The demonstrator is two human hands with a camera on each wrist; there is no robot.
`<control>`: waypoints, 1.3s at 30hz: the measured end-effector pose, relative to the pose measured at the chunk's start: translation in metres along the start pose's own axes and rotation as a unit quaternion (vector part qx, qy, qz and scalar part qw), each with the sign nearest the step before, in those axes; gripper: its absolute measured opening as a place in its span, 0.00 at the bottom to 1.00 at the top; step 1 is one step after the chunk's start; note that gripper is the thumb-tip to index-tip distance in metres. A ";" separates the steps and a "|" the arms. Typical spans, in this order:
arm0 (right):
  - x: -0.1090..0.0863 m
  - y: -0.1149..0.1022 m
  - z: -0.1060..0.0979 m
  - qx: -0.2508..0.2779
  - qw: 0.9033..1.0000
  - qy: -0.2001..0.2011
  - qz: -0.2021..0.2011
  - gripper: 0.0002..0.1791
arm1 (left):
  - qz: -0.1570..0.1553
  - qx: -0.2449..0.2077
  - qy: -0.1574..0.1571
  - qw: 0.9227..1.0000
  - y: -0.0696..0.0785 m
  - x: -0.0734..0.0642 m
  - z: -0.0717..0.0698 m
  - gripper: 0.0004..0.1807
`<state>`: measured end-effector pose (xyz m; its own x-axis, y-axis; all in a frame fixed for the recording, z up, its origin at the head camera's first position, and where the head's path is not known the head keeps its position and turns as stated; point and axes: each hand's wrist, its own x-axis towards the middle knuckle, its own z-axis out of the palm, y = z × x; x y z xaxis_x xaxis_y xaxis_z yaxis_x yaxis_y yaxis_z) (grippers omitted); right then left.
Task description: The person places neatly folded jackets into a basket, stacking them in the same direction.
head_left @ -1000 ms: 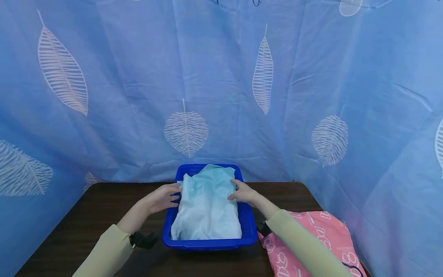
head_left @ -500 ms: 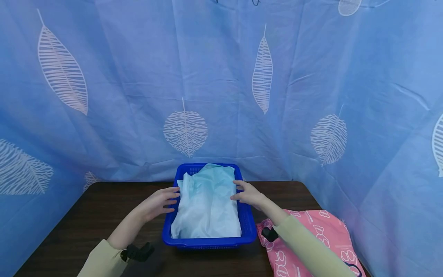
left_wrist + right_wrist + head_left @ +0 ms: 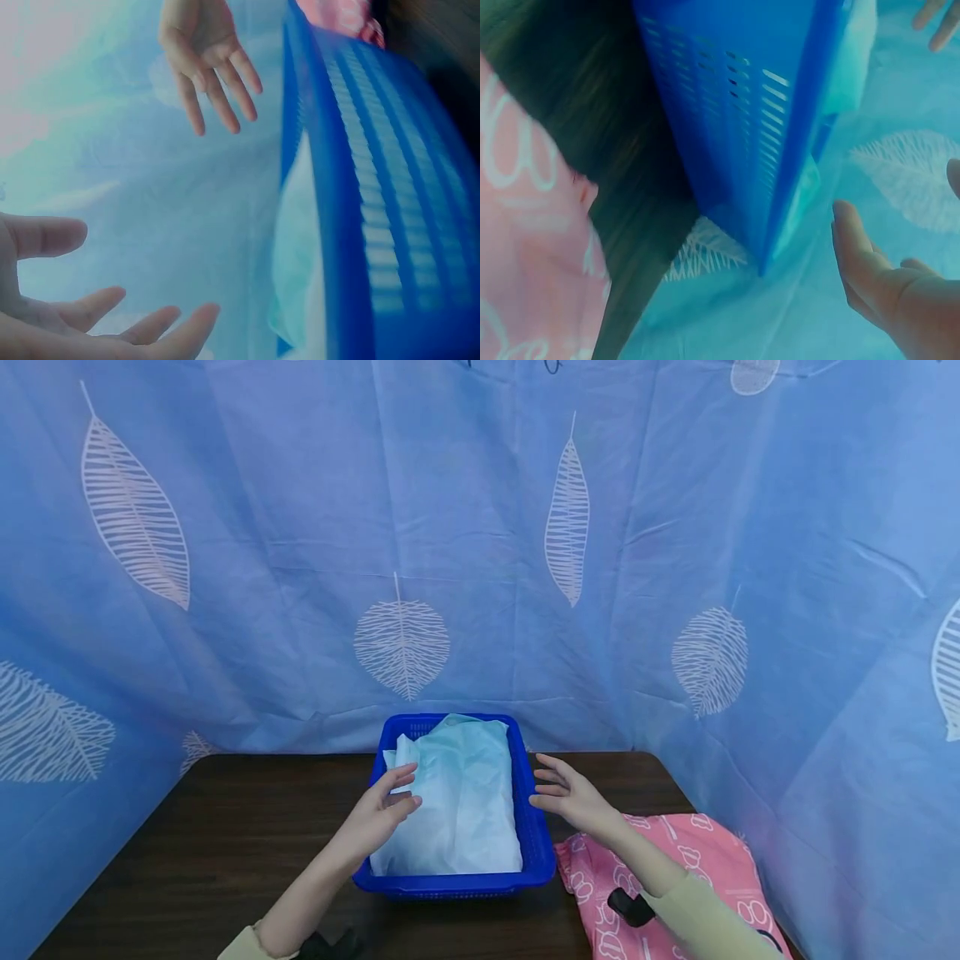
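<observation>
A folded cloth (image 3: 465, 810), pale turquoise fading to white, lies inside the blue plastic basket (image 3: 453, 885). Over the basket's left side hovers my left hand (image 3: 378, 818), its fingers spread and holding nothing. In the left wrist view this hand (image 3: 97, 315) appears apart from the cloth. My right hand (image 3: 573, 797) is just past the basket's right rim, fingers relaxed and apart from it. The right wrist view shows the right hand (image 3: 889, 292) gripping nothing, with the basket's slotted wall (image 3: 735, 112) beside it.
Right of the basket lies a pink printed cloth (image 3: 690, 877), partly under the right forearm. The dark wooden table (image 3: 247, 827) extends left of the basket. Behind it hangs a blue curtain (image 3: 480, 527) with white leaf prints.
Both hands have left the cloth's sides. The right hand has drawn away to the right, past the rim; the left first drew back, then moved in over the cloth's left part.
</observation>
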<state>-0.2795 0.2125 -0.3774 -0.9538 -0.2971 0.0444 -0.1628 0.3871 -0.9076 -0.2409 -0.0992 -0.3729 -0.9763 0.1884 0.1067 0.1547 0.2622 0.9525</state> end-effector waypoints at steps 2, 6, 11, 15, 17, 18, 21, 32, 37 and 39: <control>-0.011 0.000 -0.007 0.003 1.000 -0.004 -0.009 0.41 | 0.007 -0.007 -0.002 1.000 0.004 -0.003 0.006 0.29; -0.034 0.006 -0.020 -0.003 0.999 -0.021 -0.030 0.40 | 0.021 -0.017 -0.009 1.000 0.011 -0.005 0.017 0.28; -0.063 0.015 -0.036 -0.002 0.998 -0.041 -0.047 0.37 | 0.050 -0.050 -0.036 0.997 0.016 -0.009 0.037 0.29; -0.084 0.020 -0.050 -0.001 0.999 -0.041 -0.017 0.38 | 0.072 -0.091 -0.069 0.991 0.017 -0.015 0.062 0.29; -0.093 0.022 -0.057 0.004 0.999 -0.047 0.000 0.38 | 0.075 -0.115 -0.080 0.987 0.017 -0.017 0.076 0.30; -0.097 0.024 -0.061 0.007 0.999 -0.051 0.001 0.38 | 0.075 -0.127 -0.085 0.985 0.017 -0.018 0.083 0.30; -0.110 0.030 -0.076 0.017 0.998 -0.066 0.003 0.36 | 0.082 -0.145 -0.087 0.982 0.017 -0.020 0.105 0.28; -0.148 0.066 -0.119 0.077 0.991 -0.050 0.096 0.28 | 0.054 -0.127 -0.163 0.977 0.014 -0.033 0.177 0.26; -0.162 0.079 -0.137 0.060 0.987 -0.059 0.137 0.29 | -0.025 -0.130 -0.177 0.975 0.019 -0.034 0.202 0.27; -0.168 0.083 -0.142 0.026 0.987 -0.049 0.151 0.32 | -0.044 -0.122 -0.180 0.975 0.020 -0.035 0.210 0.27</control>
<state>-0.1691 0.4187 -0.4008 -0.9276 -0.2586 -0.2698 0.1413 0.4256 -0.8938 -0.1723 0.0981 -0.4173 -0.8613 0.5063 -0.0427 -0.0099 0.0674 0.9977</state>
